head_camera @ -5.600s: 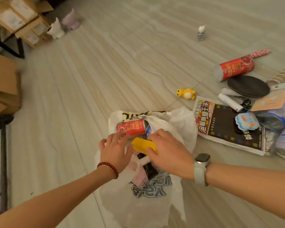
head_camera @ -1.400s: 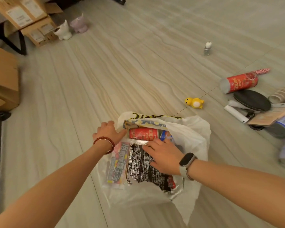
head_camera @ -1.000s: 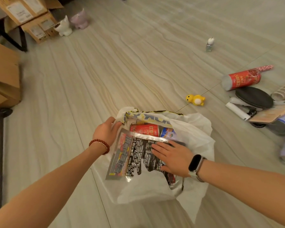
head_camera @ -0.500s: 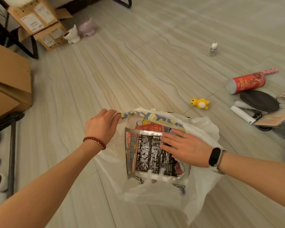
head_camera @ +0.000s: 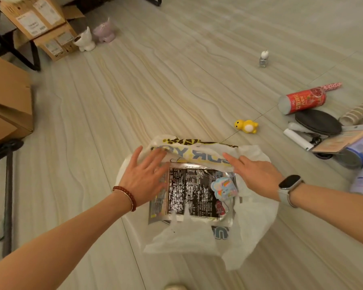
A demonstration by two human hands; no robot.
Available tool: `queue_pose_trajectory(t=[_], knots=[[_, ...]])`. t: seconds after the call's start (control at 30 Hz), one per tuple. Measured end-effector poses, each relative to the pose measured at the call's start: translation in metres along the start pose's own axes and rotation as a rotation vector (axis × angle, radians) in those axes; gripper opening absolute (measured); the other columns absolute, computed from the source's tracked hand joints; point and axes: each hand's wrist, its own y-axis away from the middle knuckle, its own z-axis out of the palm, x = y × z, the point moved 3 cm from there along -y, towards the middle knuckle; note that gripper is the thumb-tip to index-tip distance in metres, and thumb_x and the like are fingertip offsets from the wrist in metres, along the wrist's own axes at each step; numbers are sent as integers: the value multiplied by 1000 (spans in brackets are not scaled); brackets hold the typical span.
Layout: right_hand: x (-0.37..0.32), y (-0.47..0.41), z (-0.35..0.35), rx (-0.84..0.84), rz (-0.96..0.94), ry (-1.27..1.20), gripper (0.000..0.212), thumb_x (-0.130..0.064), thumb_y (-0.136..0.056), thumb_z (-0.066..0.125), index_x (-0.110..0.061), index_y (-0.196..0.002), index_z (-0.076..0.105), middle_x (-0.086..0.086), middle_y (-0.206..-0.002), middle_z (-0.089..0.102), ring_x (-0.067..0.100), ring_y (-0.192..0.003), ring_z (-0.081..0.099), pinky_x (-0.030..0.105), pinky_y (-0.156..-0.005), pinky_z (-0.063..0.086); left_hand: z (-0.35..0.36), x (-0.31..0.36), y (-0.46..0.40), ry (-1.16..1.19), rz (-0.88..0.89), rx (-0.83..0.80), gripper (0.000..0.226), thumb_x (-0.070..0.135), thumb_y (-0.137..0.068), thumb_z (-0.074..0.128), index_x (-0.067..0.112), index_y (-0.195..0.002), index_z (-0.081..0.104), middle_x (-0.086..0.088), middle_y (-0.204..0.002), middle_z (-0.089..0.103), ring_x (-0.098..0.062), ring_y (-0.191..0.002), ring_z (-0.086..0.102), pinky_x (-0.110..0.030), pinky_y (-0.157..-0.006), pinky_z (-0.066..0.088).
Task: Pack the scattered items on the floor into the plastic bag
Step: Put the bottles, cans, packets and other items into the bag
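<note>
Left hand (head_camera: 144, 181), fingers spread flat, rests on the left edge of the crinkled white plastic bag (head_camera: 249, 231) lying on the pale wood-grain floor (head_camera: 176, 80). A glossy black-and-silver foil packet (head_camera: 193, 195) lies flat in the bag's mouth, a pastel pony-shaped card (head_camera: 223, 188) on it. Right hand (head_camera: 258, 174), fingers straight, touches the bag's upper right rim. A yellow rubber bear toy (head_camera: 246, 126) and a red cylindrical canister (head_camera: 302, 100) lie well apart to the right.
</note>
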Motion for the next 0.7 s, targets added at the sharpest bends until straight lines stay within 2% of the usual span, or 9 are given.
queue_pose_trajectory(t=[0.07,0.13,0.2,0.3,0.43,0.5,0.57,0.63,0.7], knots=[[1,-2,-7,-18,11,-38,73,-1,-91,36,-25,-146,-5,9,-122,44,16,-53,32,25,-42,18,-1,-13,1,55,-154,-94,64,48,-69,67,23,-126,48,-17,-138,46,-39,-122,48,-62,-94,38],[2,-6,-24,42,36,-68,70,3,-89,35,-22,-146,5,10,-121,45,20,-56,35,28,-45,22,-6,-28,1,210,-337,-150,67,45,-79,59,29,-138,32,-18,-143,36,-41,-112,54,-53,-78,51],[7,-12,-46,177,93,-130,62,2,-90,35,-22,-145,17,12,-120,48,29,-65,47,33,-53,30,-5,-37,0,389,-419,-154,57,42,-91,43,37,-141,16,-15,-129,50,-35,-90,63,-43,-66,54],[23,-26,-76,479,185,-263,48,-3,-93,37,-19,-138,35,18,-109,54,42,-69,57,41,-54,41,-23,-43,-10,583,-363,122,41,43,-90,31,36,-130,30,-14,-85,64,-34,-61,62,-40,-51,53],[27,-25,-96,706,112,-193,39,-11,-91,43,-14,-130,46,19,-90,58,39,-46,51,34,-40,35,-46,-46,-28,626,-455,253,54,47,-86,21,25,-125,50,-13,-90,64,-34,-69,63,-34,-53,49],[18,-20,-89,556,15,-101,42,-17,-95,44,-18,-136,39,15,-97,57,32,-54,52,32,-43,35,-46,-38,-34,531,-506,131,54,51,-88,21,24,-120,55,-9,-108,59,-32,-86,62,-33,-61,45],[9,-14,-72,239,-79,-63,46,-32,-98,30,-26,-143,22,7,-115,50,19,-76,49,29,-54,35,-44,-32,-40,544,-524,91,41,42,-94,30,20,-111,61,-8,-128,48,-29,-110,52,-41,-84,42],[5,-5,-61,36,-117,-106,49,-41,-97,22,-32,-145,11,3,-126,44,14,-93,44,24,-68,39,-51,-28,-52,600,-549,153,36,35,-95,35,14,-105,62,-10,-134,45,-29,-121,44,-45,-97,33],[7,3,-56,8,-108,-201,50,-40,-98,21,-33,-145,5,4,-137,37,17,-113,42,30,-90,40,-64,-20,-70,626,-561,237,38,38,-93,35,11,-103,60,-10,-132,49,-29,-122,44,-45,-101,30]])
